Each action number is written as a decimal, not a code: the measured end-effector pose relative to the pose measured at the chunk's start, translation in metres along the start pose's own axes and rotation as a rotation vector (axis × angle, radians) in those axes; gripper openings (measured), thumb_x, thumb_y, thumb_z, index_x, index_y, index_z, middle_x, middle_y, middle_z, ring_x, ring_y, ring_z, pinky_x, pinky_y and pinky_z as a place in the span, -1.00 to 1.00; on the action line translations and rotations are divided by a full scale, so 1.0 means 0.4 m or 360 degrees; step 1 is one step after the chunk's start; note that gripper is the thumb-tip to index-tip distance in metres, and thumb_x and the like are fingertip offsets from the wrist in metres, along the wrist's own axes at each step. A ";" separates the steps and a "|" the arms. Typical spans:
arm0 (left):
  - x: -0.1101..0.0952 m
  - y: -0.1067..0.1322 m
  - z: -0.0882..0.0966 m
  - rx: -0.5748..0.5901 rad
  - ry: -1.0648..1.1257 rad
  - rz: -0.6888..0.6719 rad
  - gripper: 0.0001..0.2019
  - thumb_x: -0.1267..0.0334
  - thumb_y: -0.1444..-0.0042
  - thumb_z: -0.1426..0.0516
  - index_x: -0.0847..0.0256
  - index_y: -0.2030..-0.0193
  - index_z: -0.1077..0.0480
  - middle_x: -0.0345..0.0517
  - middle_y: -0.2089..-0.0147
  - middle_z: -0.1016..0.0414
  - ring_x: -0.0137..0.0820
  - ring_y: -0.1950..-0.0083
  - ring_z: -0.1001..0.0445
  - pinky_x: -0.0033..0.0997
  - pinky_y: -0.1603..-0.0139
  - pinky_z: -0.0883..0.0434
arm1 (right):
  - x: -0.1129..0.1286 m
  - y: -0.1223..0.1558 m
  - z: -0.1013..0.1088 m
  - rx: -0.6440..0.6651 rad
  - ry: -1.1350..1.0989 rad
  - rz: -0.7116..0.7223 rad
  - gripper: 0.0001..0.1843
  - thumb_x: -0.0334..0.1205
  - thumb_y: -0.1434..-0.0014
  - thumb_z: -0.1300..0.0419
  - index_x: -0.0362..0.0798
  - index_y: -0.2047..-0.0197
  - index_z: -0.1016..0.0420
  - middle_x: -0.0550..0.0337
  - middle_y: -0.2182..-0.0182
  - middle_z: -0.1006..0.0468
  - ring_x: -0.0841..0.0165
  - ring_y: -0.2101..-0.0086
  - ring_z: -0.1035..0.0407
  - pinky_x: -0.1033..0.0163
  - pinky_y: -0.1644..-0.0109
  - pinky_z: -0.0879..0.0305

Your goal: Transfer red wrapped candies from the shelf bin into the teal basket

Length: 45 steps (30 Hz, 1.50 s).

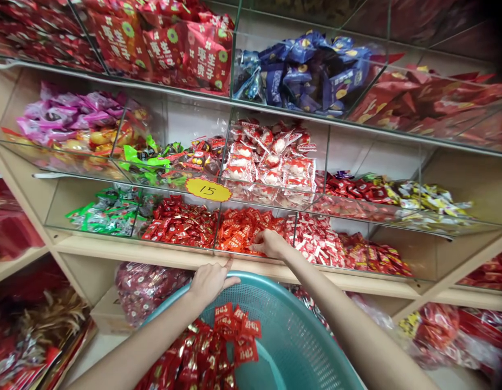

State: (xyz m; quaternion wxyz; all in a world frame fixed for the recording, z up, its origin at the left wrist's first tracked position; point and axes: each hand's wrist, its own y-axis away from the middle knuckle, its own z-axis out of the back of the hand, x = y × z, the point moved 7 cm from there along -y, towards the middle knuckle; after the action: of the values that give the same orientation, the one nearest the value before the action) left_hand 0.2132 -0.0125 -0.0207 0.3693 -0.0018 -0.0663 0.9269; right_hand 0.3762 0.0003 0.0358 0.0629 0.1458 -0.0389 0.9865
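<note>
Teal plastic forms the perforated wall of the basket [311, 325] seen in the head view. Inside the basket, dark red packets [189, 357] are heaped to the left, and a cluster of brighter red packets [246, 330] lies on and beside that heap. The right hand [271, 244] reaches above and beyond the basket's far rim, into the orange-red packets [234, 230]; its fingers are curled, but I cannot tell whether its grip has taken one. The left hand [208, 281] is at the basket's far rim, its thumb extended over the interior and its index finger towards the wooden ledge [132, 252] just beyond; whether that grip clasps the rim, I cannot tell. Higher beyond the basket hangs a yellow label [209, 189] marked 15. To the basket's left sits a patterned bag [147, 292].
</note>
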 end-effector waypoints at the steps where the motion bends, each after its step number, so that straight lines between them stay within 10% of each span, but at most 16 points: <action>1: 0.001 0.000 -0.001 0.0006 0.0005 0.0000 -0.40 -0.13 -0.12 0.09 0.20 -0.19 -0.21 0.13 0.29 -0.52 -0.11 0.23 -0.49 -0.24 0.26 -0.36 | -0.004 -0.004 -0.001 0.0011 -0.0007 0.0001 -0.75 -0.05 0.06 -0.28 -0.07 0.43 -0.53 0.14 0.46 -0.53 0.37 0.40 -0.36 0.36 0.39 -0.12; 12: 0.000 -0.003 -0.005 0.0024 0.0000 0.0001 -0.37 -0.16 -0.11 0.14 0.24 -0.15 -0.25 0.18 0.33 -0.50 -0.10 0.23 -0.48 -0.26 0.26 -0.32 | 0.044 0.113 0.086 -0.0315 -0.0270 0.0242 -0.70 0.00 -0.04 -0.18 -0.09 0.34 -0.46 0.27 0.55 -0.38 0.45 0.51 -0.21 0.36 0.44 -0.05; 22: -0.008 0.001 0.005 0.0034 -0.0009 -0.0011 -0.38 -0.15 -0.12 0.14 0.26 -0.17 -0.23 0.18 0.30 -0.51 -0.09 0.23 -0.49 -0.26 0.28 -0.33 | 0.104 0.314 -0.176 0.0212 0.0168 0.0444 -0.83 -0.20 -0.08 -0.16 -0.05 0.23 -0.39 0.10 0.24 -0.44 0.27 0.23 -0.34 0.28 0.25 -0.16; 32: -0.005 -0.001 -0.001 0.0029 0.0016 -0.0005 -0.36 -0.16 -0.11 0.14 0.23 -0.18 -0.21 0.17 0.30 -0.51 -0.11 0.22 -0.48 -0.27 0.26 -0.32 | 0.087 0.306 -0.203 0.0263 0.0335 0.0315 -0.83 -0.16 -0.14 -0.10 -0.03 0.21 -0.36 0.09 0.23 -0.47 0.27 0.25 -0.39 0.31 0.31 -0.15; 45: 0.000 -0.003 -0.010 0.0037 0.0021 0.0000 -0.36 -0.17 -0.12 0.18 0.24 -0.16 -0.24 0.18 0.30 -0.50 -0.11 0.21 -0.48 -0.29 0.26 -0.32 | 0.113 0.136 0.031 -0.0340 -0.0151 0.0320 -0.80 -0.13 -0.17 -0.06 -0.04 0.28 -0.43 0.16 0.38 -0.50 0.40 0.37 -0.35 0.37 0.31 -0.11</action>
State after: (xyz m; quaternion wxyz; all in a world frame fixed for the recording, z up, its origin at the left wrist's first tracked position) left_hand 0.2143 -0.0112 -0.0245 0.3697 -0.0035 -0.0529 0.9277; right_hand 0.3297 -0.0495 0.0578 -0.0230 0.1802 -0.1609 0.9701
